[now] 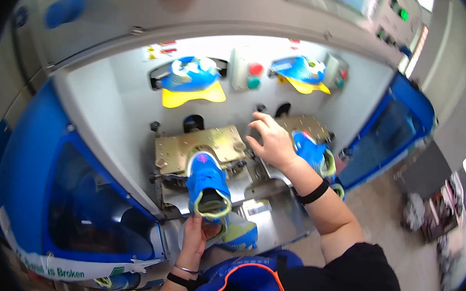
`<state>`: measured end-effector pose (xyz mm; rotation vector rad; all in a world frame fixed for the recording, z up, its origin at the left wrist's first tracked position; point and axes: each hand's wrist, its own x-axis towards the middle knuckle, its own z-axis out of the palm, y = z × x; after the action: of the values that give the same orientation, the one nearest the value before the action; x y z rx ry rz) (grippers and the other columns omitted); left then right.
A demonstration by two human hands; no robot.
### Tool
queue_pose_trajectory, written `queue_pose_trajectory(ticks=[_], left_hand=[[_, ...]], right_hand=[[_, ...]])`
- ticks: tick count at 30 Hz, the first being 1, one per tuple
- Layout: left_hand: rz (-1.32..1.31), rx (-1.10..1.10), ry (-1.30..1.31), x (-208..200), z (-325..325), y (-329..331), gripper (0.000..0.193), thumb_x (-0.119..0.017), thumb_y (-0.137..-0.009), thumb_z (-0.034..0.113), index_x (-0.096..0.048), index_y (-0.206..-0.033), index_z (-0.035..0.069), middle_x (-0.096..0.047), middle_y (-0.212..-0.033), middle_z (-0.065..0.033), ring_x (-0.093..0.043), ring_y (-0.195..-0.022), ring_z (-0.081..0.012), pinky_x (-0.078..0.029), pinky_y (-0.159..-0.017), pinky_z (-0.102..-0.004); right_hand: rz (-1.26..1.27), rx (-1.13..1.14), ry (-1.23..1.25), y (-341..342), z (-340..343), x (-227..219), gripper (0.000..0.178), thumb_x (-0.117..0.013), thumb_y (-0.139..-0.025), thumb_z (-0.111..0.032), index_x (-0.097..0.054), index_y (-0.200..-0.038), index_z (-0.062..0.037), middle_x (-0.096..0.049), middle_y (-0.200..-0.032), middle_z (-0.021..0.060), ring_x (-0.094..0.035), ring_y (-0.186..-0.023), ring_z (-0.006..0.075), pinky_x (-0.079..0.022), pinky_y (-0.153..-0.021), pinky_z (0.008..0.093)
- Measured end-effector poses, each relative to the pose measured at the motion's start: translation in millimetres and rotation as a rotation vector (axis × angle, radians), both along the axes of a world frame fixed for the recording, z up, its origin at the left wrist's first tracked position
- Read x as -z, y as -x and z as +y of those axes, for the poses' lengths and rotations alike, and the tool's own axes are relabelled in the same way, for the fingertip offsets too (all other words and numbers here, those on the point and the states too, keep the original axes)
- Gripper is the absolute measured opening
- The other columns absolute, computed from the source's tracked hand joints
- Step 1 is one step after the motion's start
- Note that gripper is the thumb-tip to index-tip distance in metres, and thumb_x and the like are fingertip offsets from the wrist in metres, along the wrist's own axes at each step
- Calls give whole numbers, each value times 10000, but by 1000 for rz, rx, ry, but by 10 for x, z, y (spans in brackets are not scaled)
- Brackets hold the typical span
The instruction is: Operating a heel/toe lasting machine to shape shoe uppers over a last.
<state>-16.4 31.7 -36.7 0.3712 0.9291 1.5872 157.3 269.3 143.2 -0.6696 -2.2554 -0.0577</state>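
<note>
Two hands at a shoe press, one blue shoe on each station.

The left hand's fingers (195,234) wrap the heel of a loose blue and yellow shoe (236,234) at 6 o'clock, just below the blue shoe (207,183) mounted on the left brass plate (177,151). The right hand (272,142) rests spread wide, holding nothing, at 12 o'clock beside the right shoe (311,153) on the machine's metal surface (274,220).

Blue shoes (207,183): three; brass plates (199,146): two.
</note>
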Motion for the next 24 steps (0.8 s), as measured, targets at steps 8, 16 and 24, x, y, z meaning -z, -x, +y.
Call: queue_pose_trajectory(ticks=[8,16,24], left_hand=[[-5,633,-174,372,-149,-203,319,-548,-973,273,-593,-1105,-14,-658,-1101,-206,-657,-1034,-309,-562,-855,-359],[142,875,150,-71,765,-1641,434,-493,-999,357,-572,-1188,-26,-640,-1164,-190,-632,-1098,-266,-501,-915,-329],[51,651,514,442,1673,-2636,805,-595,-793,699,-450,-1374,160,-514,-1352,-130,-429,-1273,-397,-336,-983,-651]], right_hand=[[230,348,185,-1792,-1057,1485,128,-643,-821,-118,-570,-721,-88,-550,-677,101,-579,-629,281,-471,-572,371],[611,937,1331,-4259,85,2353,753,-428,-868,-709,-592,-1265,-90,-661,-1067,130,-597,-982,273,-464,-848,435],[478,212,1758,-3343,-587,2166,870,-688,-795,-584,-452,-1362,32,-526,-1324,176,-498,-1219,226,-441,-966,356]])
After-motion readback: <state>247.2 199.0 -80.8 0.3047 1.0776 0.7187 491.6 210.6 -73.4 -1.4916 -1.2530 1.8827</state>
